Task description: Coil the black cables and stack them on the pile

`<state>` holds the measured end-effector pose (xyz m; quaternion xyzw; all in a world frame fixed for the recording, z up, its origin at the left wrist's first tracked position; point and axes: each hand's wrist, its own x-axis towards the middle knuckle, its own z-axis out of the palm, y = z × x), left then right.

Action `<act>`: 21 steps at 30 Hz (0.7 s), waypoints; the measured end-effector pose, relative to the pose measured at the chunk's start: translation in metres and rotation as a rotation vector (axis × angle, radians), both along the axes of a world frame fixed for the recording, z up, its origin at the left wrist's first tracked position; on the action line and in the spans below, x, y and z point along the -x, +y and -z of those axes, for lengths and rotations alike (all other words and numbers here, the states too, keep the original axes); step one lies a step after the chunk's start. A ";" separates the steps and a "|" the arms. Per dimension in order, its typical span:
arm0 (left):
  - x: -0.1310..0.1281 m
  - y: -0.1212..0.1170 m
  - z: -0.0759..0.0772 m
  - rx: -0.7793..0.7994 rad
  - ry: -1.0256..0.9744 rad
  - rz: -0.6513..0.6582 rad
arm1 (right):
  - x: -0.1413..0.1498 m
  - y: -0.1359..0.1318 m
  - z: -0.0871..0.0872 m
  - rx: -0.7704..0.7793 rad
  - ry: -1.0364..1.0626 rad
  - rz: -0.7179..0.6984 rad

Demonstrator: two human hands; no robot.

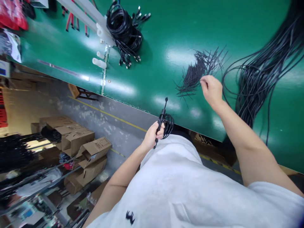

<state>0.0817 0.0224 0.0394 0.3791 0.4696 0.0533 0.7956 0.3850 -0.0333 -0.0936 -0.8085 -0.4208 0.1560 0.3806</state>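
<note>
My left hand (154, 134) is closed around a coiled black cable (168, 125), whose connector end points up toward the table. The cable is held in front of my body, near the table's front edge. At the right edge of a loose pile of short black twist ties (196, 71), my right hand (212, 90) has its thumb and fingers pinched together. Whether a tie sits in that pinch is too small to make out.
A large bundle of loose black cables (256, 82) spreads over the right of the green table (152, 79). Stacked coiled cables (124, 28) stand at the back, beside white plastic rods (101, 61). Cardboard boxes (78, 139) lie on the floor at left.
</note>
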 end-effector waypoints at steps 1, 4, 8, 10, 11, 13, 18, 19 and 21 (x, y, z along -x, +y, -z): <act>-0.002 0.002 0.000 -0.031 -0.026 0.032 | 0.029 -0.014 -0.013 -0.039 0.116 -0.031; -0.005 0.006 -0.003 -0.145 -0.073 0.201 | 0.126 -0.053 -0.046 -0.050 0.676 -0.222; -0.004 0.007 -0.006 -0.262 -0.099 0.489 | 0.210 -0.059 -0.063 -0.065 1.289 0.011; -0.001 0.008 -0.003 -0.256 -0.143 0.555 | 0.217 -0.043 -0.067 -0.159 1.371 0.148; 0.000 0.008 -0.001 -0.243 -0.170 0.559 | 0.215 -0.034 -0.069 -0.208 1.377 0.181; 0.005 0.011 0.006 -0.223 -0.203 0.507 | 0.210 -0.020 -0.076 -0.277 1.388 0.198; 0.018 0.016 0.019 -0.286 -0.111 0.309 | 0.222 -0.005 -0.083 -0.303 1.413 0.217; 0.021 0.017 0.021 -0.305 -0.091 0.281 | 0.227 -0.002 -0.082 -0.305 1.411 0.225; 0.025 0.019 0.024 -0.349 -0.064 0.240 | 0.237 0.002 -0.079 -0.317 1.393 0.229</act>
